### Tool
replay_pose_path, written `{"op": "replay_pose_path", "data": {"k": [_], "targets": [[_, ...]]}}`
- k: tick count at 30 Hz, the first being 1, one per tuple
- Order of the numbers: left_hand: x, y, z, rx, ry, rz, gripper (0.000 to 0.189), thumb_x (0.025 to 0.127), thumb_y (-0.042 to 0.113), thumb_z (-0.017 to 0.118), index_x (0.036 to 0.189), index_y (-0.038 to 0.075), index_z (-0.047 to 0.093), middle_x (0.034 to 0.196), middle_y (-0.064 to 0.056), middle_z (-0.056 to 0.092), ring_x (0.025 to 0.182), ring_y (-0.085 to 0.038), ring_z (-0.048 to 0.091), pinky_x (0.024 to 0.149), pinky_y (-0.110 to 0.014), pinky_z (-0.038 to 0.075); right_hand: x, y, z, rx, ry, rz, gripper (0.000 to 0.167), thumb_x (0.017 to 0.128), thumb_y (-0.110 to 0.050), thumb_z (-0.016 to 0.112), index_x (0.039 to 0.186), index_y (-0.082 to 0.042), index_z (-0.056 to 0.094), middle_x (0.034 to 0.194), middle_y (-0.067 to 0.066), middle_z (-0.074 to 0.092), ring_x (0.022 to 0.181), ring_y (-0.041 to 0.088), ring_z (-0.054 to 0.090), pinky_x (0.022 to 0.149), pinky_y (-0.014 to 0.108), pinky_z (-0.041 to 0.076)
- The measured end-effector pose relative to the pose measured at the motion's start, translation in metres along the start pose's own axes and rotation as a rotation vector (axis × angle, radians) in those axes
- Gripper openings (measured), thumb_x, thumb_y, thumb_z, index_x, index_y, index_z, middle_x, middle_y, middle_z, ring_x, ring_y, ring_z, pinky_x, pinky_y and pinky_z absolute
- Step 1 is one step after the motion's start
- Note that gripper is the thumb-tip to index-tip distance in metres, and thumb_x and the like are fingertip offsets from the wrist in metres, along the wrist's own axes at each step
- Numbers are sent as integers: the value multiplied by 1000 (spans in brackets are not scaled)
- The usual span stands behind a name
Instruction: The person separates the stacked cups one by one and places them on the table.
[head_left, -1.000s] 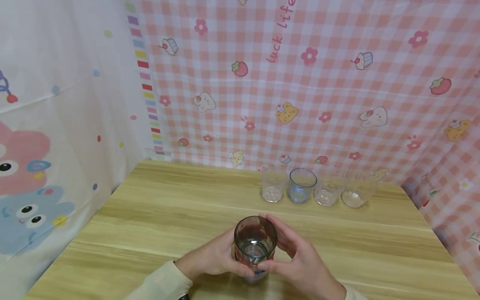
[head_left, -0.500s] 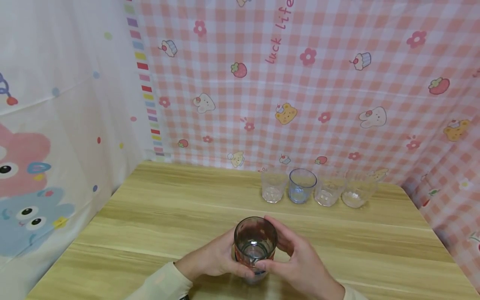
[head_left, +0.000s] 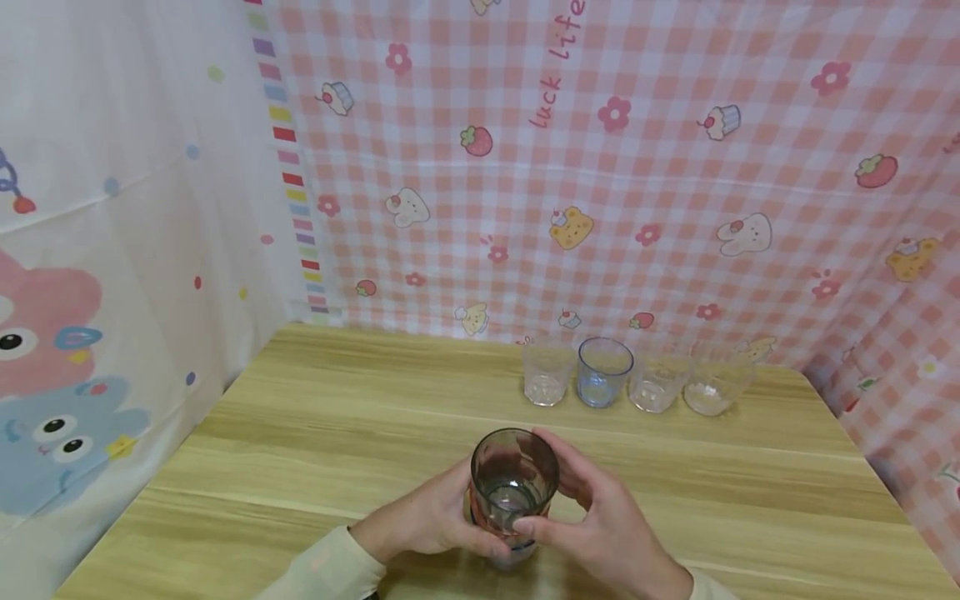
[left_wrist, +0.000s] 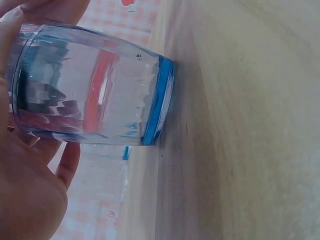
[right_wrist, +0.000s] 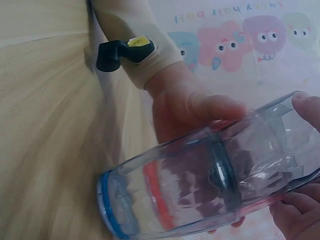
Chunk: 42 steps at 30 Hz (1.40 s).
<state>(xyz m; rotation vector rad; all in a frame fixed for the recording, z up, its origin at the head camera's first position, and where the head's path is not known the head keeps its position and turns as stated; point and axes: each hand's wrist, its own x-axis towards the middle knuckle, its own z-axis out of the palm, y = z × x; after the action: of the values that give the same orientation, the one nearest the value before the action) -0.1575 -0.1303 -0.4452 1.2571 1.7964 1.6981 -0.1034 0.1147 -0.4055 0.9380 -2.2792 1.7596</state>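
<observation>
Nested drinking glasses stand upright near the front of the table, between both hands. A dark grey glass [head_left: 517, 454] sits topmost, its rim well above the others. Below it shows a reddish glass [head_left: 487, 518], its red base ring visible through the outer clear glass [left_wrist: 132, 100] with a blue base, close over the tabletop in the left wrist view. My left hand [head_left: 442, 512] grips the stack's side lower down, thumb in front. My right hand [head_left: 611, 521] holds the grey glass, thumb on its near side and fingers behind it, partly hidden.
At the back right, a row holds a blue-tinted glass [head_left: 604, 375] and several clear glasses [head_left: 545, 385], close together. The wooden table [head_left: 300, 417] meets a pink checked cloth [head_left: 525, 183] behind and a white printed cloth [head_left: 150, 250] at left.
The grey glass has shifted slightly up and to the right in the head view, with my right hand moving along a little. My left hand and the row of glasses stay put.
</observation>
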Motion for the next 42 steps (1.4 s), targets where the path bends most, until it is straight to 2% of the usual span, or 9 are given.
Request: {"op": "replay_pose_path", "data": {"k": [7,13,16,24,26,30,36,38,42], "targets": [[-2,-1,0,31,26,-14,85,91,43,88,158,15,42,148,-14,64,138,-18,61,125,-34,44,4,-6,-5,15,4,-119,92,85,5,88,164,-10,44,154,21,61,135,11,65,108,24,57],[-3,-1,-2,163,52,-41,98,89,59,84,165,26,32,154,-3,60,147,-17,53,130,-38,36,5,-15,-11,7,27,-98,93,83,6,89,163,-11,44,158,14,59,138,11,63,107,26,59],[-3,-1,-2,168,44,-39,99,89,59,84,166,26,30,158,-3,56,149,-19,50,130,-40,36,5,-19,-17,16,32,-121,93,82,11,87,163,-7,43,159,12,59,140,10,62,108,24,57],[-7,5,-3,196,44,-148,98,88,35,92,164,18,32,161,-5,53,148,-16,50,131,-38,35,6,-25,-33,43,73,-227,94,77,22,84,160,3,44,157,8,62,133,11,65,105,20,57],[-7,5,-3,202,44,-143,98,88,28,92,163,15,32,161,-8,52,148,-17,50,131,-38,35,5,-24,-35,51,86,-233,94,77,23,84,160,5,44,156,6,62,133,10,65,104,19,57],[-6,4,-3,179,38,-121,96,88,27,92,162,11,32,160,-12,52,146,-17,52,130,-35,37,2,-20,-39,55,106,-215,91,77,23,83,158,6,46,155,6,63,131,10,66,103,19,57],[-4,2,0,120,61,-124,93,85,9,93,159,10,37,157,-13,55,143,-17,55,127,-31,39,-3,-17,-45,26,128,-199,91,75,23,84,157,7,47,153,6,65,131,9,67,105,19,57],[-4,3,1,102,66,-136,93,85,8,92,159,6,36,157,-14,55,143,-17,55,127,-29,40,-4,-16,-47,15,145,-185,90,75,23,84,156,7,48,151,4,67,130,8,68,105,18,57],[-4,3,2,69,60,-108,92,87,7,91,160,2,34,158,-18,54,144,-17,54,127,-28,40,-7,-14,-52,7,180,-145,89,77,23,83,156,5,49,149,1,69,129,7,68,104,18,57]]}}
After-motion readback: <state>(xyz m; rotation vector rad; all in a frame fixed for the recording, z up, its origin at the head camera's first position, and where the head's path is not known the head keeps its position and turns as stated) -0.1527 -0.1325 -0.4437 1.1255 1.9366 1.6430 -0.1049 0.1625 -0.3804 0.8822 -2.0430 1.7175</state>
